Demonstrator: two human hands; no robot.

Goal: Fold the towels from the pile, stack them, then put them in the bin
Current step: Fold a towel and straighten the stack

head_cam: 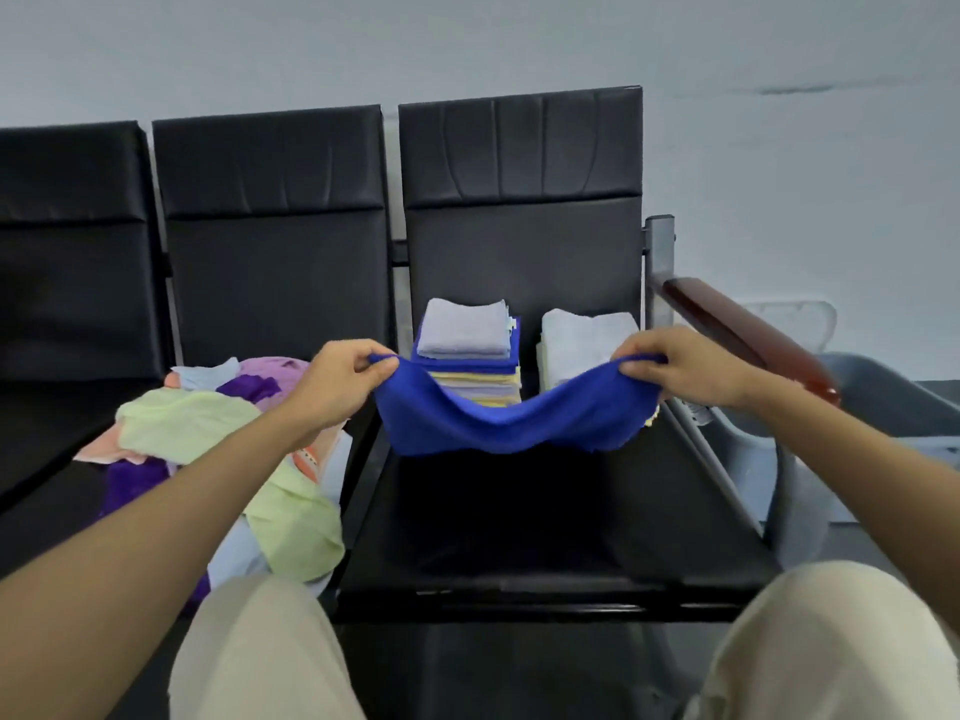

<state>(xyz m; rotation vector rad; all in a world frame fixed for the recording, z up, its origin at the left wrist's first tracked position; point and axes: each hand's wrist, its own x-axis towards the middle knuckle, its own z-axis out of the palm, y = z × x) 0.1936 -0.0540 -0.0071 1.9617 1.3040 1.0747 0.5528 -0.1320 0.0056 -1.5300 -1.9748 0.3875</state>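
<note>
Stretching between both hands, a blue towel [511, 423] sags in the middle above the black seat [545, 522] of the right-hand chair, its lower edge hanging just over the cushion. The left hand [340, 379] pinches the towel's left top corner between thumb and curled fingers, and the right hand [683, 366] grips the right top corner the same way, fingers folded over the cloth. Behind the towel, at the far end of the same seat against the backrest, stand two stacks of folded towels: the taller left stack [467, 350] has a pale lilac towel on top with blue, yellow and grey layers under it, and the shorter right stack [589, 332] is pale grey-white; the held towel hides the lower part of both. On the next seat to the left lies the pile [208, 433] of unfolded towels, a loose heap of light green, purple, peach and pale blue cloth, reaching the near edge of that seat. To the right, past the reddish-brown armrest [748, 337], a grey bin [893, 394] sits low and is only partly in view. Two knees in beige trousers fill the near edge.
</note>
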